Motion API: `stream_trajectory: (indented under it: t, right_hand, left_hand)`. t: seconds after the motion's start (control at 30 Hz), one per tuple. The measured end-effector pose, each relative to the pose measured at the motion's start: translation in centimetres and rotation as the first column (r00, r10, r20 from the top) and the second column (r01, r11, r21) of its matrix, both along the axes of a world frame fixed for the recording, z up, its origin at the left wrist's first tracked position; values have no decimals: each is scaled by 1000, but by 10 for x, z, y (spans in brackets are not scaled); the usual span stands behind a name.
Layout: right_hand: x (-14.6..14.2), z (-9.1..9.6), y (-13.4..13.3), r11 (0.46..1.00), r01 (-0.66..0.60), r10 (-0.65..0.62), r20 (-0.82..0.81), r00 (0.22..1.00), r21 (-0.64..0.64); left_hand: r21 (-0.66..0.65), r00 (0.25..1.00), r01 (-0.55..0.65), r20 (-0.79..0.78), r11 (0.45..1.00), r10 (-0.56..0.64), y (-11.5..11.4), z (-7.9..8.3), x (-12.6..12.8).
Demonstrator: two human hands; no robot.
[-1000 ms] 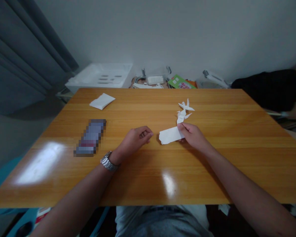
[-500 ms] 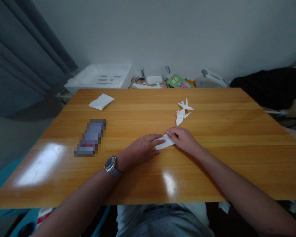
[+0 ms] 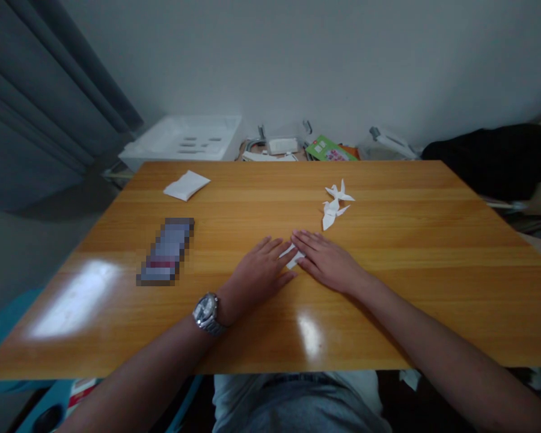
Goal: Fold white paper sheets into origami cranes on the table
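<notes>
A small piece of folded white paper (image 3: 292, 257) lies on the wooden table, mostly covered by my two hands. My left hand (image 3: 264, 269) rests flat over its left part, fingers stretched out. From the other side my right hand (image 3: 325, 258) lies flat on the paper's right part, its fingers straight and close to the left fingertips. Just beyond my right hand sit two white origami cranes, the nearer crane (image 3: 331, 213) and the farther crane (image 3: 340, 191), almost touching each other. A silver watch (image 3: 206, 310) is on my left wrist.
A folded white sheet (image 3: 187, 185) lies at the table's far left, with a blurred-out phone-like object (image 3: 166, 249) nearer me. Past the far edge are a white foam tray (image 3: 139, 147), a green booklet (image 3: 329, 148) and a black cloth (image 3: 487, 156).
My right hand has opened from a pinch at the paper's edge and moved left, now flat on the paper. My left hand stays on it, and less paper shows.
</notes>
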State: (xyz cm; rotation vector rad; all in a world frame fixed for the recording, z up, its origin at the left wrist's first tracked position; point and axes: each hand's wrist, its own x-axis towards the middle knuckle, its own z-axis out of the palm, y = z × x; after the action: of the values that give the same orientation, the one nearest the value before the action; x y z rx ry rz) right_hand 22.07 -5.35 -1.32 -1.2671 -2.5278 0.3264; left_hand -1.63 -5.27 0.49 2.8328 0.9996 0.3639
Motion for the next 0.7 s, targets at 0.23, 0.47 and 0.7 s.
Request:
stream_trajectory:
  t: [0.23, 0.47, 0.7]
  right_hand:
    - [6, 0, -3, 999, 49, -49, 65, 997, -9]
    - [13, -4, 1, 993, 119, -122, 127, 984, 24]
    - [13, -3, 5, 993, 119, -120, 85, 989, 11]
  left_hand:
    - [1, 998, 25, -58, 1000, -25, -4, 0, -8]
    - [42, 994, -4, -106, 999, 8, -3, 4, -4]
    - [67, 996, -68, -59, 995, 72, -1, 2, 1]
